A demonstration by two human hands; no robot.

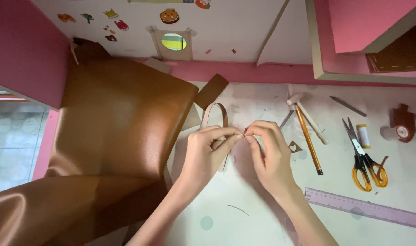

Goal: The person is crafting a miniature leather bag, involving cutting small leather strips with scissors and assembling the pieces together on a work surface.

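A: Strap [215, 114], tan, looped, mid-bench [244, 228]?
B: Yes. Left hand [207, 152] and right hand [268, 152] both pinch its end, fingertips meeting; brown sheet [121, 118] beside, scissors [365, 159] well apart.

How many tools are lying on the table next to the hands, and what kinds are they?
Scissors, orange handles: 1
Ruler, clear purple: 1
Mallet, pale wood: 1
Orange-handled tool: 1
Grey stick: 1
Total: 5
The left hand and right hand pinch a tan strap instead.
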